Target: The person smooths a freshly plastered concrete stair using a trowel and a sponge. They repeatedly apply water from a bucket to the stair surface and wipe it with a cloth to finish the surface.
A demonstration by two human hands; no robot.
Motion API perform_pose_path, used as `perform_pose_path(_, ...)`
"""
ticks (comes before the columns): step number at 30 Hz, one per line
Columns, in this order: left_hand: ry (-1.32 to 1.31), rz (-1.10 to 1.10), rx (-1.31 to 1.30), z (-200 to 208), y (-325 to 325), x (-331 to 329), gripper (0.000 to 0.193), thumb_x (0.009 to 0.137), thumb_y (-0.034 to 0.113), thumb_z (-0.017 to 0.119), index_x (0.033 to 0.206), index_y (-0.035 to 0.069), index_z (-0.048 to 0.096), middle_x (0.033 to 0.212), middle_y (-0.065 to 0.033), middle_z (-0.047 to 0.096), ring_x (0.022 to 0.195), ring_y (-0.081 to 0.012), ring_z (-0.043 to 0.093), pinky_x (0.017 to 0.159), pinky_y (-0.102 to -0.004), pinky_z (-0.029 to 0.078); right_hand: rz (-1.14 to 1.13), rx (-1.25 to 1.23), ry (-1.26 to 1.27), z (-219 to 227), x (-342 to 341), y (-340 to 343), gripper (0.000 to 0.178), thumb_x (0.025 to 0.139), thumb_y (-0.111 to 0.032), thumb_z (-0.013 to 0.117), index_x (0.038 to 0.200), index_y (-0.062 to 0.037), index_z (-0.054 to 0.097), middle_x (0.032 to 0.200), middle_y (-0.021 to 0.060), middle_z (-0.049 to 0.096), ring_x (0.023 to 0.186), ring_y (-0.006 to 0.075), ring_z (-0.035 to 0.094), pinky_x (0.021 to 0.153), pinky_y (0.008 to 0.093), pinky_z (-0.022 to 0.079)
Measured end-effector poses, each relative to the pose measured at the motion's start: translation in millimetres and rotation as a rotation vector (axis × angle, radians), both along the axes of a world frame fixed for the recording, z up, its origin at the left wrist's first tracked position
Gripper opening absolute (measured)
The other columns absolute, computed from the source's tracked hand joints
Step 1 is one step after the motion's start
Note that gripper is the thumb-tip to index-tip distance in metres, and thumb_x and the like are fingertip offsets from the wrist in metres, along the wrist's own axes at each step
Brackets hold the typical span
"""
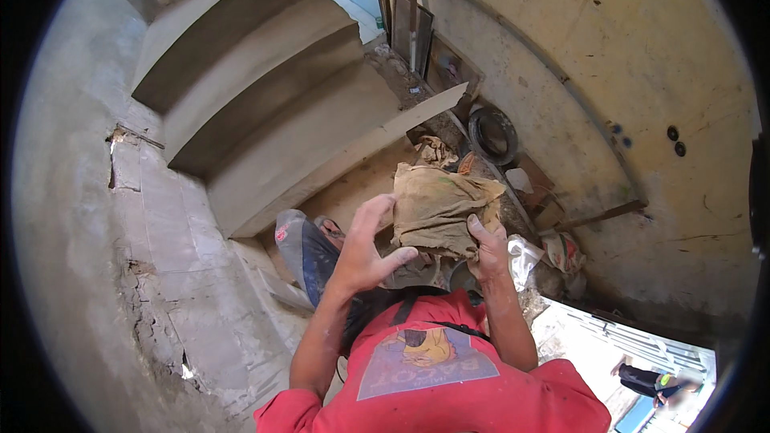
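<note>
A folded, dirty brown cloth [437,207] is held up in front of my chest, wrinkled and frayed along its lower edge. My right hand [489,247] grips its lower right corner, thumb on the near face and the fingers mostly hidden behind. Against the cloth's left edge is my left hand [367,242], its thumb stretched out apart from the fingers. Those fingers reach the edge without closing round it. Below the cloth, the rim of a bucket [463,277] shows in part.
Smooth grey concrete steps [273,96] rise at the far left. A bare block wall [180,248] stands to my left and a stained yellowish wall [626,72] to my right. A black tyre [492,135] leans near boards and rubble. Another person [646,381] is outside at the lower right.
</note>
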State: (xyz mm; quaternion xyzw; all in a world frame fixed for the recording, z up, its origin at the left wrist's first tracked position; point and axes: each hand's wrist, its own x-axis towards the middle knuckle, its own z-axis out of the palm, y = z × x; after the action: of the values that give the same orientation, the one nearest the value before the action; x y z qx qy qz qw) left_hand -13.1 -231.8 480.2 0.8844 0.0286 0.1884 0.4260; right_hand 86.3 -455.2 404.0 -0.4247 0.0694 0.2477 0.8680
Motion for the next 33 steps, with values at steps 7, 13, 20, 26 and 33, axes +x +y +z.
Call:
perform_pose_path(7, 0.478, 0.252, -0.785, -60, -16, 7, 0.056, 0.107, 0.044, 0.064, 0.074, -0.002, 0.063, 0.065, -0.0038, 0.059, 0.061, -0.0118, 0.052, 0.058, -0.0374, 0.047, -0.029, -0.689, -0.556, 21, -13, 8, 0.052, 0.097, -0.014, 0.076, 0.143, 0.0022, 0.058, 0.134, 0.0168, 0.067, 0.117, 0.0284, 0.069, 0.098, 0.0406, 0.056)
perform_pose_path(13, 0.364, 0.238, -0.301, -56, -28, 13, 0.057, 0.107, 0.039, 0.061, 0.074, -0.008, 0.062, 0.059, -0.0121, 0.054, 0.058, -0.0165, 0.044, 0.056, -0.0421, 0.038, 0.284, -0.790, -1.328, 32, -34, 24, 0.047, 0.091, -0.012, 0.076, 0.134, 0.0018, 0.063, 0.132, 0.0233, 0.065, 0.111, 0.0390, 0.067, 0.093, 0.0444, 0.054)
perform_pose_path(20, 0.379, 0.316, -0.255, -82, -15, 6, 0.055, 0.108, 0.043, 0.059, 0.086, -0.006, 0.069, 0.067, -0.0238, 0.063, 0.058, -0.0335, 0.066, 0.057, -0.0444, 0.049, 0.492, -0.711, -1.163, 28, -53, 24, 0.013, 0.096, -0.012, 0.072, 0.101, -0.0002, 0.068, 0.090, 0.0162, 0.066, 0.083, 0.0353, 0.068, 0.076, 0.0452, 0.053)
perform_pose_path(26, 0.221, 0.307, -0.587, -85, 38, -3, 0.046, 0.112, 0.040, 0.057, 0.096, -0.001, 0.072, 0.071, -0.0044, 0.067, 0.057, -0.0162, 0.062, 0.052, -0.0321, 0.050, 0.651, -0.744, -1.070, 29, -34, -23, 0.017, 0.100, -0.018, 0.067, 0.102, -0.0010, 0.068, 0.090, 0.0166, 0.069, 0.086, 0.0327, 0.070, 0.078, 0.0403, 0.054)
perform_pose_path(33, 0.248, 0.022, -0.757, -75, 40, -14, 0.042, 0.114, 0.035, 0.054, 0.116, -0.003, 0.072, 0.098, -0.0006, 0.074, 0.087, -0.0094, 0.065, 0.079, -0.0289, 0.054, 0.434, -1.016, -0.679, 6, 8, -55, 0.046, 0.099, -0.034, 0.069, 0.131, -0.0008, 0.066, 0.102, 0.0208, 0.074, 0.091, 0.0307, 0.072, 0.083, 0.0412, 0.055)
